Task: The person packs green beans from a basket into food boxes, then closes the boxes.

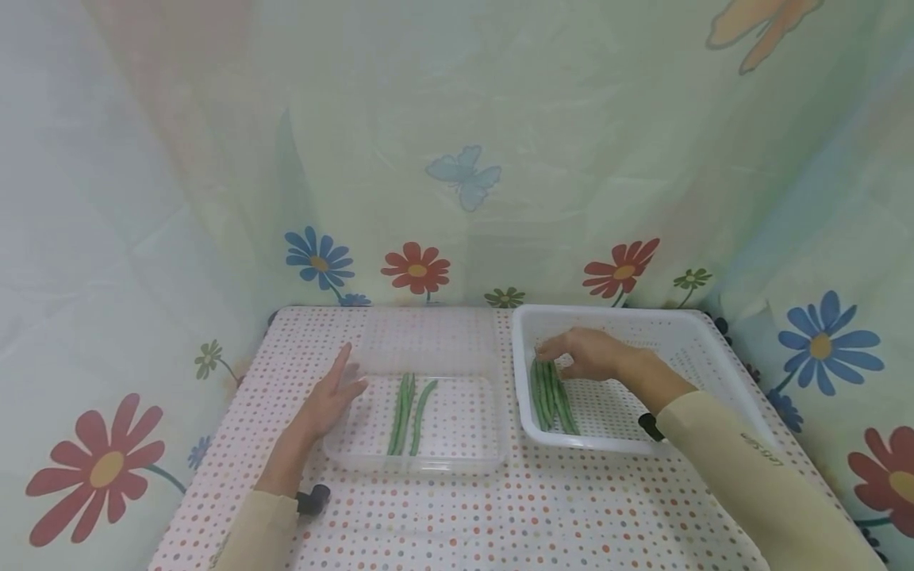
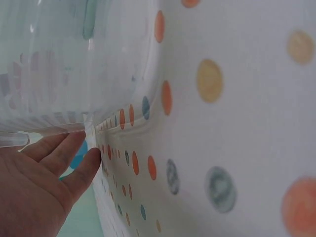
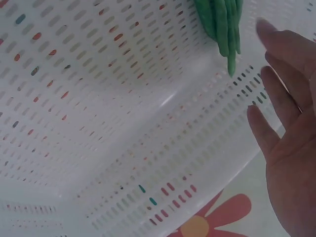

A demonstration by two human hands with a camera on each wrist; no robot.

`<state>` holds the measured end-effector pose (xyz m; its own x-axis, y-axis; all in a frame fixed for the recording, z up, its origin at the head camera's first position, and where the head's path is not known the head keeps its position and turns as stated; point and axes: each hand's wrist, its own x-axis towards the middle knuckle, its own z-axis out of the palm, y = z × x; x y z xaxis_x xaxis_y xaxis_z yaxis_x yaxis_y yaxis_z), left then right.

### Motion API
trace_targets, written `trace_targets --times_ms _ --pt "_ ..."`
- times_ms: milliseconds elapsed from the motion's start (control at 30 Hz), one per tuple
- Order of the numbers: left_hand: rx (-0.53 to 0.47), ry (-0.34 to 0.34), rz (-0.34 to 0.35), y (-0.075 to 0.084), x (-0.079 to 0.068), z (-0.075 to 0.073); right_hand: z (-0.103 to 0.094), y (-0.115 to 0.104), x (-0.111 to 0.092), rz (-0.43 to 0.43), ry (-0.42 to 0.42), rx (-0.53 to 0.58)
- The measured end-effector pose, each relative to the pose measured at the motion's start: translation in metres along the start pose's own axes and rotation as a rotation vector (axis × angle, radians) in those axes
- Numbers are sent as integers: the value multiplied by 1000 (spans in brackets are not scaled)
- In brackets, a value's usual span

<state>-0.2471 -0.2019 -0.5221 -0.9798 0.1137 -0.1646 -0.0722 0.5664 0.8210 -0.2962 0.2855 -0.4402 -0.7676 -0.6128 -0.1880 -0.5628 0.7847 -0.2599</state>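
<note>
Nearest to the head camera was a pale sleeve [image 1: 757, 476], from which the right hand [image 1: 593, 354] reached into the white basket [image 1: 600, 444]. Its fingers were spread apart with nothing between them, close to the far ends of the green beans [image 1: 548, 396], which lay side by side at the left end of the basket. Whether a fingertip touched them, one could not tell. To the left of the basket, on the dotted desk [image 1: 514, 515], stood a clear container [image 1: 457, 465] with three beans [image 1: 407, 412] inside. The left hand [image 1: 330, 403] was at the container's side farther from the basket, its fingers straight and parted, gripping nothing.

The step in hand appeared to be picking from the basket. To do it well, the fingers probably needed to separate one bean first, pinch it lightly, and raise it above the basket's rim before any sideways movement, since slim beans could slip or drag their neighbours.
</note>
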Motion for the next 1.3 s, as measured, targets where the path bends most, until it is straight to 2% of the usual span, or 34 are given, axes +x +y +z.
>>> trace_targets --times_ms 200,433,600,800,1033,1300 --pt "-13 2 0 -1 -1 2 10 3 5 -23 -46 -15" --pt "-8 1 5 1 -1 3 17 2 8 2 -57 -30" --pt "-6 -3 8 1 0 2 20 3 13 -41 -77 -57" --pt "-2 6 17 1 -1 2 26 4 20 -76 -79 -98" --pt "14 19 30 2 -1 3 29 4 23 -43 -89 -120" --pt "18 21 24 2 1 2 29 7 21 -66 -74 -137"
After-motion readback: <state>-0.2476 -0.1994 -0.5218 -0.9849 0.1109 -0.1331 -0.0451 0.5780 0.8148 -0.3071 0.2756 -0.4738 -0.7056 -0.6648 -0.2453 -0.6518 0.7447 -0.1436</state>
